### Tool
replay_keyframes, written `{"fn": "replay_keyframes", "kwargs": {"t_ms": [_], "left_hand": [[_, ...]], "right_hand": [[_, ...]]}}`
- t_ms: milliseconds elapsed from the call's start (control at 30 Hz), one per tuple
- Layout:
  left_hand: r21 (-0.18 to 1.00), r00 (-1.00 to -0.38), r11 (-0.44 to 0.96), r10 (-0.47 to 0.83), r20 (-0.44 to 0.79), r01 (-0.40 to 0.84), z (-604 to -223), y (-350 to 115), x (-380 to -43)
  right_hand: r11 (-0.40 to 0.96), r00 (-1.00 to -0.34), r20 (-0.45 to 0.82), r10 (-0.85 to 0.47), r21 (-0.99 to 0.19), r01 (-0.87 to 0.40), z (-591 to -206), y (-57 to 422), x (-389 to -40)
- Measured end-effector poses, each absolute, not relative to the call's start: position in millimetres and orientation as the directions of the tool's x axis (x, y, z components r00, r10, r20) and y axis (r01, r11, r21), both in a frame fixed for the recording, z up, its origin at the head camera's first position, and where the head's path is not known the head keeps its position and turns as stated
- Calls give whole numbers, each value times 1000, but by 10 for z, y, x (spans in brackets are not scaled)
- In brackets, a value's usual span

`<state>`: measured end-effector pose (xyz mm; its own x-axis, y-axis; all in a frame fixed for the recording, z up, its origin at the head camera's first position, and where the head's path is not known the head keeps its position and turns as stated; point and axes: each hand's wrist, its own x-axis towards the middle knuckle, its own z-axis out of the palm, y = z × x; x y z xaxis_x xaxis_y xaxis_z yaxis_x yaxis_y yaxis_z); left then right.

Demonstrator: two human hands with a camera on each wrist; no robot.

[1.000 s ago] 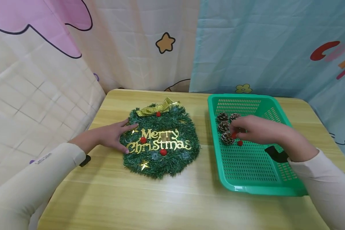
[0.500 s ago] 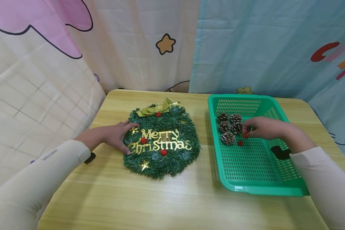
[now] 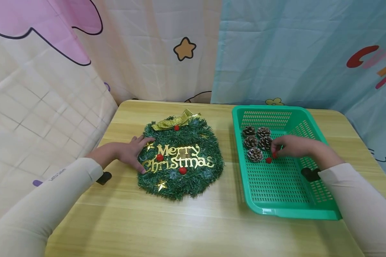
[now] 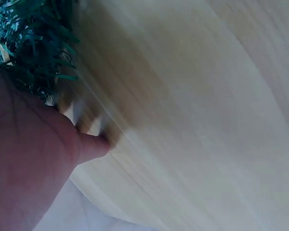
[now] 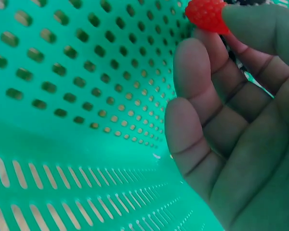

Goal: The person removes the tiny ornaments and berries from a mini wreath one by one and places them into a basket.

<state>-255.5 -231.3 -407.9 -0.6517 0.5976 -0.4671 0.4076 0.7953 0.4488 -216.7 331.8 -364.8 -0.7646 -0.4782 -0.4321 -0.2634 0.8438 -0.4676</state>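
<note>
Wreath (image 3: 194,180) lies on a wood-grained table (image 3: 167,228) before printed curtains (image 3: 141,50).

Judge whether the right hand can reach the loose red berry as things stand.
Probably yes: the right hand is inside the green basket, close beside the loose red berry, though its fingers pinch another berry, which may hinder a grasp.

Wreath (image 3: 181,182) on the table's (image 3: 193,228) left — basket (image 3: 276,185) to its right (pine cones (image 3: 251,142) inside, berries (image 3: 268,160) beside them).
</note>
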Motion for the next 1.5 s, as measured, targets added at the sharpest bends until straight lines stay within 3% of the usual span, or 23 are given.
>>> {"fn": "replay_keyframes", "kwargs": {"t_ms": [1000, 1500], "left_hand": [[450, -661, 805, 582, -474, 386, -4117, -2301, -2550], [470, -656, 790, 599, -458, 393, -4114, -2304, -2558]], "right_hand": [[858, -732, -491, -472, -449, -251, -3741, 3316, -2179], [869, -814, -360, -456, -380, -318, -3486, 3329, -2086]]}}
